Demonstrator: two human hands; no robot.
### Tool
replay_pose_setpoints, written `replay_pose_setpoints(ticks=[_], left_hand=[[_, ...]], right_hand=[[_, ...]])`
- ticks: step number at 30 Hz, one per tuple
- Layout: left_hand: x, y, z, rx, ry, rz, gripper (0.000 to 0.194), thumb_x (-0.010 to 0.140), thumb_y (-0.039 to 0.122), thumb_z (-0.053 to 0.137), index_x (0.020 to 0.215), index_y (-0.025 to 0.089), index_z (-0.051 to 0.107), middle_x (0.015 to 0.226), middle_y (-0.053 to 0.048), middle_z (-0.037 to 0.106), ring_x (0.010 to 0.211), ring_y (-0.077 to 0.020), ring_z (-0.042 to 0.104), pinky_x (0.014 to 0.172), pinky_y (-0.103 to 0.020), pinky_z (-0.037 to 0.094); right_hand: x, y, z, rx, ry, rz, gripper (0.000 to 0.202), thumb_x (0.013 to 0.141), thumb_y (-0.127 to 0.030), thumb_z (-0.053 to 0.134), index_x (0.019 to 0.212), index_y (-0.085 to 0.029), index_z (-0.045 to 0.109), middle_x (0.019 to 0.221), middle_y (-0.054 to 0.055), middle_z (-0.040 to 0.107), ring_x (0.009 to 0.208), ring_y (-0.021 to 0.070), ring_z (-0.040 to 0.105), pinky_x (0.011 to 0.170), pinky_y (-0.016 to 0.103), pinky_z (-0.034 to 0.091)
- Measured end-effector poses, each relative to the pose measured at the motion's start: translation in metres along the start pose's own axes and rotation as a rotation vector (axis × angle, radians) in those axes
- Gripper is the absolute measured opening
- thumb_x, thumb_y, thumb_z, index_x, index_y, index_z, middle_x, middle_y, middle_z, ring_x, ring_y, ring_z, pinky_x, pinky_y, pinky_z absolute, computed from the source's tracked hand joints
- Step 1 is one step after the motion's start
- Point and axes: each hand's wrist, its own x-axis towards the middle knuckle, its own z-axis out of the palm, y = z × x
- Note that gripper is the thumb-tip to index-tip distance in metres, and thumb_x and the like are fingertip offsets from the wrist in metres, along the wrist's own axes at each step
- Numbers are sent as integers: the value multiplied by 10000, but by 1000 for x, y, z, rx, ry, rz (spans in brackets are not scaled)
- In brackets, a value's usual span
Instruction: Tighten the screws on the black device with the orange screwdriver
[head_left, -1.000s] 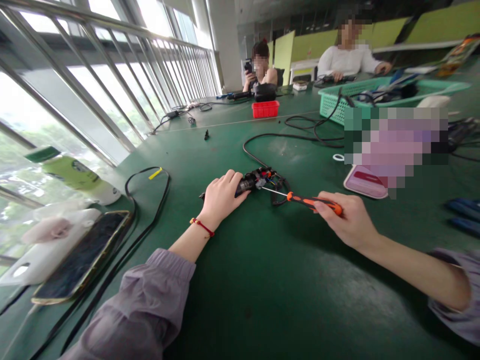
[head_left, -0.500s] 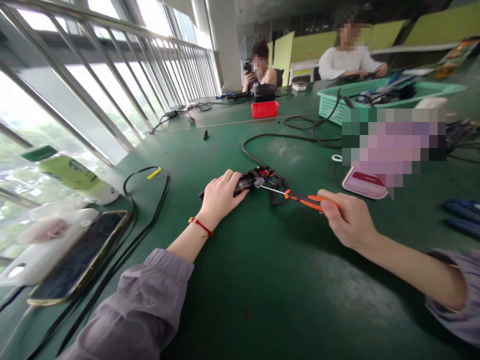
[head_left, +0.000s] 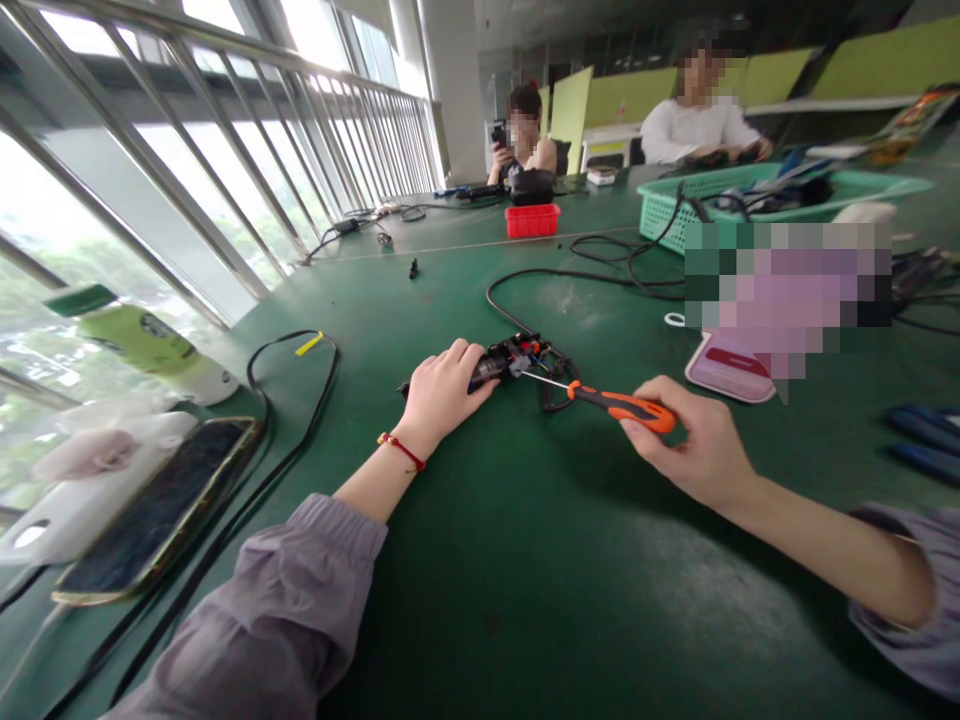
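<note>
My left hand (head_left: 448,392) is wrapped over a black cylindrical device (head_left: 489,368) that lies on the green table (head_left: 480,560). Coloured wires and small parts are exposed at the device's right end, and a black cable runs from there. Between the thumb and fingers of my right hand (head_left: 697,440) is an orange and black screwdriver (head_left: 619,402), held by the rear of its handle. The shaft points left and its tip reaches a small grey part (head_left: 517,366) at the wired end. Whether the tip sits in a screw is too small to tell.
At left lie a phone (head_left: 161,510), a white case, a tilted green-capped bottle (head_left: 150,345) and a black cable (head_left: 330,385). Farther back are a red basket (head_left: 532,221) and a green basket (head_left: 660,215) with tools. Blue-handled pliers (head_left: 926,430) lie right. Two people sit beyond.
My right hand's fingers have opened somewhat and shifted on the screwdriver handle, showing more of its rear end. The left hand and the device have stayed in place.
</note>
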Motion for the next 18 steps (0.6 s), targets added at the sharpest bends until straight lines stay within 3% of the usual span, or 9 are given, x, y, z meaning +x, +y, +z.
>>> replay_pose_setpoints(ticks=[4, 9, 11, 15, 18], left_hand=[[0, 0, 0, 12, 8, 4, 268, 832, 394, 471, 1018, 202, 484, 965, -46, 555, 818, -199, 578, 659, -296, 403], [0, 0, 0, 10, 10, 5, 269, 835, 394, 470, 1022, 201, 483, 969, -48, 555, 825, -200, 579, 657, -292, 399], [0, 0, 0, 9, 15, 9, 264, 835, 392, 470, 1017, 201, 484, 966, -48, 556, 826, -200, 579, 657, -293, 397], [0, 0, 1, 22, 19, 15, 269, 831, 397, 476, 1012, 198, 482, 963, -43, 559, 820, -198, 580, 651, -292, 396], [0, 0, 1, 36, 23, 16, 276, 829, 402, 479, 1012, 195, 481, 961, -39, 560, 817, -195, 581, 644, -291, 397]], right_hand=[[2, 1, 0, -29, -12, -34, 357, 832, -366, 427, 525, -212, 327, 472, -31, 335, 447, 102, 359, 463, 264, 279], [0, 0, 0, 70, 27, 33, 120, 791, -307, 511, 743, -220, 443, 547, -31, 442, 511, 123, 445, 502, 261, 353], [-1, 0, 0, 78, 29, 11, 117, 771, -283, 533, 807, -218, 442, 575, -27, 477, 530, 126, 467, 519, 261, 372], [1, 1, 1, -8, -50, -114, 229, 785, -319, 499, 617, -216, 383, 536, -27, 415, 487, 109, 400, 483, 261, 321], [1, 1, 2, -23, -59, -119, 286, 808, -325, 463, 569, -214, 352, 503, -34, 359, 467, 103, 369, 467, 258, 299]])
